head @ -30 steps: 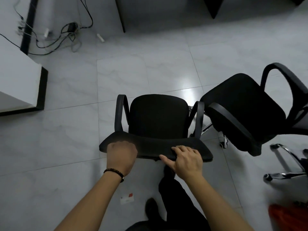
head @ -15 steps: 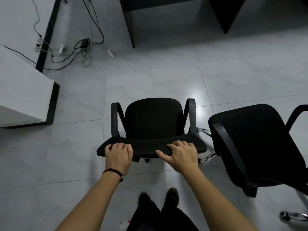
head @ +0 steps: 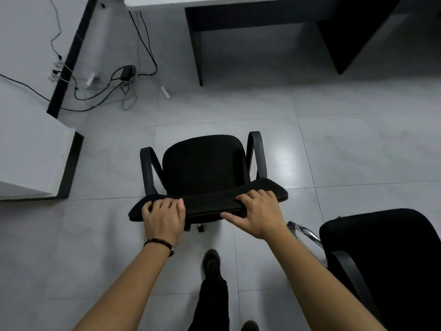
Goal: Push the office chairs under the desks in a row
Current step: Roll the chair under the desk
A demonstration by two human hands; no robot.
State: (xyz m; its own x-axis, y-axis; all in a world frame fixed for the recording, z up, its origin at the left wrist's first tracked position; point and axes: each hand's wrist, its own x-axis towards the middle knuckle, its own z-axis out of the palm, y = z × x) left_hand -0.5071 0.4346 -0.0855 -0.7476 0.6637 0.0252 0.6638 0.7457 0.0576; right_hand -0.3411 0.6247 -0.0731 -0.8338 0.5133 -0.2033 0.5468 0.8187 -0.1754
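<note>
A black office chair [head: 202,163] with two armrests stands in the middle of the tiled floor, its seat facing away from me. My left hand [head: 163,217] grips the left part of its backrest top, fingers curled over the edge. My right hand [head: 257,213] grips the right part of the same edge, thumb stretched out below it. Ahead stands a desk [head: 262,17] with a white top and black legs, open space beneath it. A second black office chair [head: 386,263] stands at my lower right, apart from my hands.
A white desk with a black side panel [head: 35,154] juts in from the left. A tangle of cables and a power strip [head: 112,84] lies on the floor at the back left. My legs and shoes [head: 212,263] are below the chair.
The chair in my hands has rolled forward toward the desk ahead, and I have stepped after it. The second chair has dropped back to my lower right. Both hands keep their hold.
</note>
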